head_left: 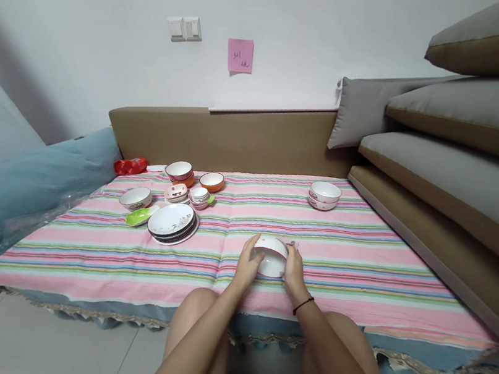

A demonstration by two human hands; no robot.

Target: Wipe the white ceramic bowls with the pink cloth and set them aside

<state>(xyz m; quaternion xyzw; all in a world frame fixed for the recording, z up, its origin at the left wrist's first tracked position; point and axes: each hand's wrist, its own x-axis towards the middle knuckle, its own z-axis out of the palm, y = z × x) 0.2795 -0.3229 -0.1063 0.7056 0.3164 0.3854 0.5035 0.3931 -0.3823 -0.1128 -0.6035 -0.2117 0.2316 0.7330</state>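
Observation:
A white bowl with a red rim pattern (pixel 270 259) is tilted on its side on the striped cloth (pixel 359 266), near the front edge. My left hand (pixel 247 263) grips its left side and my right hand (pixel 294 270) grips its right side. A dark band circles my right wrist. A small pinkish thing peeks out behind my right hand; I cannot tell what it is.
Two stacked white bowls (pixel 324 195) stand at the far right. At the far left are a stack of plates (pixel 173 224), a green dish (pixel 141 216), several small bowls (pixel 180 172) and a red bag (pixel 131 165). Cushions (pixel 458 168) are stacked to the right, a blue pillow (pixel 19 190) lies left.

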